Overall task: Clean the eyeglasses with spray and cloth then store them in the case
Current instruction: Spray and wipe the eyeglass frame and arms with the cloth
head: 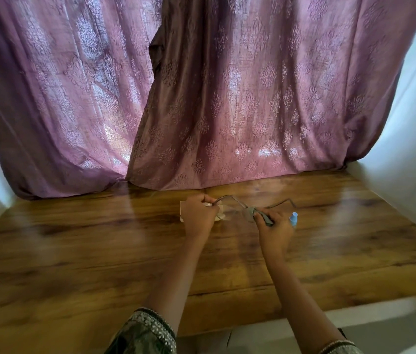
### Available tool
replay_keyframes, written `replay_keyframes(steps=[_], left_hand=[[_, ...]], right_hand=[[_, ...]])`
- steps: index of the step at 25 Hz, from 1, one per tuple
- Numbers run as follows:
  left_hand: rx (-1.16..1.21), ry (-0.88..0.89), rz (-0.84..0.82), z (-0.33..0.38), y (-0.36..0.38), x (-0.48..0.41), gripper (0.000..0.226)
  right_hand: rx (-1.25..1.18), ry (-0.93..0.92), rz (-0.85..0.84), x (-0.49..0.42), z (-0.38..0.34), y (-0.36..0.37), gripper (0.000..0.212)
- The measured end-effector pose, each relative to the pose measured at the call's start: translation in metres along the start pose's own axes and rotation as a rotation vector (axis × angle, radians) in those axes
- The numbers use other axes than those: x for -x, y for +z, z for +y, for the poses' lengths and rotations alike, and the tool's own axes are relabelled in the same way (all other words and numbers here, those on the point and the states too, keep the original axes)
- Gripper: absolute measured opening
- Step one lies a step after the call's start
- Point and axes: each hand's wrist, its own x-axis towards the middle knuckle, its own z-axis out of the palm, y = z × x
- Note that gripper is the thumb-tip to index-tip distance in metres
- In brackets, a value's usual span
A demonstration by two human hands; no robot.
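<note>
As the head camera looks down along both forearms, the left hand (198,215) is curled closed, its fingers and thumb pinching one end of the eyeglasses (239,201), a thin metal frame held just above the wooden counter (99,251). The right hand (276,224) is also curled, gripping a grey cloth (252,212) that is folded around the frame's other lens, so cloth and glasses touch there. One temple arm sticks out past the right hand toward the far side of the counter.

A pale, flat object (182,208) lies on the counter directly behind the left hand. It is mostly hidden and blurred, and may be the case. A light-blue spray bottle (293,217) stands upright just beside the right hand, on its outer side, with only its top showing clearly.

Purple patterned curtains (227,98) hang at the back and meet the counter's far edge. White walls (411,123) close in both sides. Embroidered sleeves (145,333) show at the bottom.
</note>
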Motion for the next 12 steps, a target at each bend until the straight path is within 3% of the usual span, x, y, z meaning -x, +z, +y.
replay_keyframes(steps=[5,12], left_hand=[[-0.029,0.008,-0.064,0.0,0.003,-0.005,0.013],[-0.09,0.103,-0.003,0.007,0.0,-0.004,0.011]], right_hand=[[-0.089,0.103,0.028,0.013,0.002,-0.009,0.011],[-0.123,0.157,0.003,0.022,0.002,-0.01,0.013]])
